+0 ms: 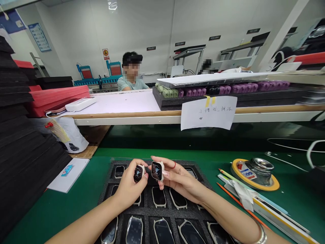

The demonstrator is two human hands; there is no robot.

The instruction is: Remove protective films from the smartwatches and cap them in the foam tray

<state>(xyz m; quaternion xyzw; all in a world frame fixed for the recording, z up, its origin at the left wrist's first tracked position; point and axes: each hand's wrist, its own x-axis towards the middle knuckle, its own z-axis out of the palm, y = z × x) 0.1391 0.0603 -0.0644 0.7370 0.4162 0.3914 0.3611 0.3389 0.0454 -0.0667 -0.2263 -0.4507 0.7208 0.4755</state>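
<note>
My left hand (133, 184) grips a watch body (138, 173) with a light case and a lit dark screen. Close beside it, my right hand (175, 174) holds a second watch body (157, 170) by its right side, its screen also lit and facing me. Both are held above a black foam tray (148, 212), whose compartments hold several watch bodies with dark screens, such as one (159, 197) below my right hand. My forearms cover parts of the tray's sides.
Black foam sheets (22, 152) are stacked at the left. At the right lie a yellow-rimmed tape roll with a metal-topped jar (260, 166), pens and strips. Ahead, a shelf (127, 118) carries a foam tray of purple and green pieces (236, 88). A person (132, 73) sits beyond.
</note>
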